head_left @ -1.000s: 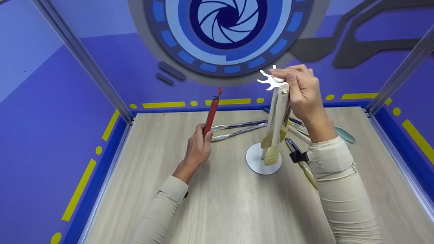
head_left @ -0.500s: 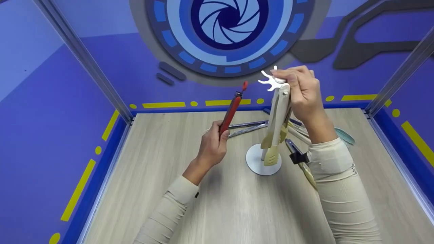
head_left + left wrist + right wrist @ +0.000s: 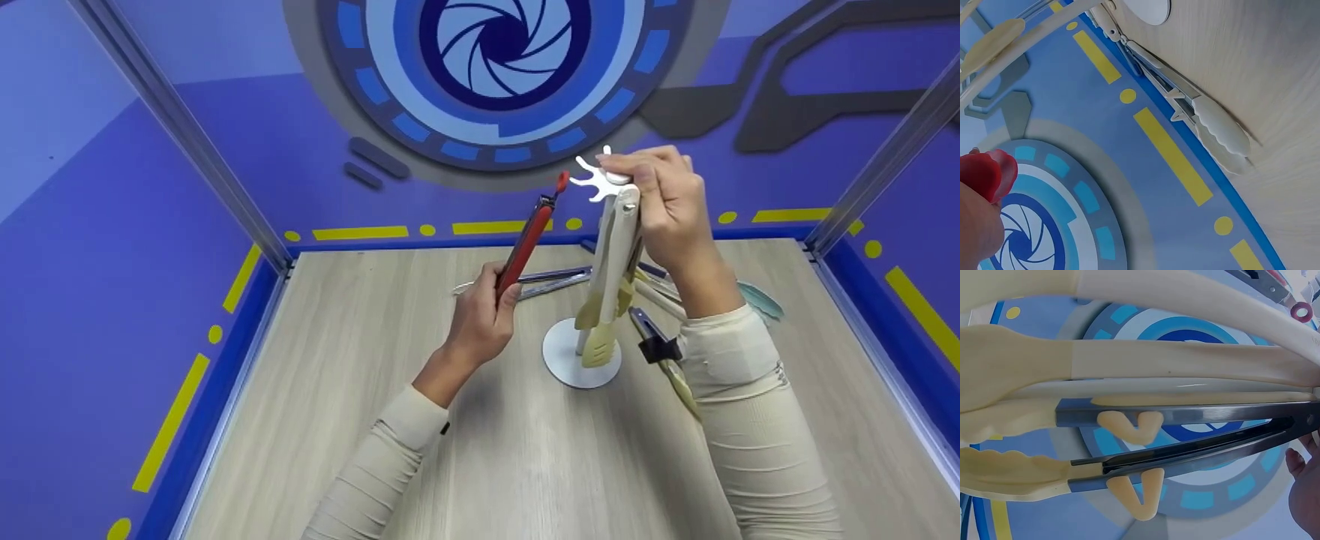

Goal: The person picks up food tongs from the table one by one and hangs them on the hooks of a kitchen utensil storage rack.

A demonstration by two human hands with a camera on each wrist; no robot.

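Note:
My left hand (image 3: 484,319) grips a pair of red-handled tongs (image 3: 529,240), tilted up to the right. Their red hanging loop (image 3: 563,181) is right at the prongs of a white utensil stand (image 3: 595,180). In the left wrist view, the red tongs (image 3: 994,171) show at the left edge beside the hand. The right hand (image 3: 671,206) pinches the stand's top. From the stand hang cream-handled tongs (image 3: 624,232) with pale yellow heads. The right wrist view shows steel tongs (image 3: 1213,413) with cream scalloped heads hanging among them. The round white base (image 3: 561,356) stands on the table.
Behind the stand lie steel tongs (image 3: 555,283) with white scalloped heads (image 3: 1221,124). To the right lie a teal-headed utensil (image 3: 761,300) and tongs with a yellow-green head (image 3: 684,391), partly hidden by the right arm. Blue panels (image 3: 285,165) wall in the wooden table (image 3: 360,360).
My left hand has carried the red tongs rightward, bringing their loop up to the stand's prongs. The right hand has stayed on the stand's top.

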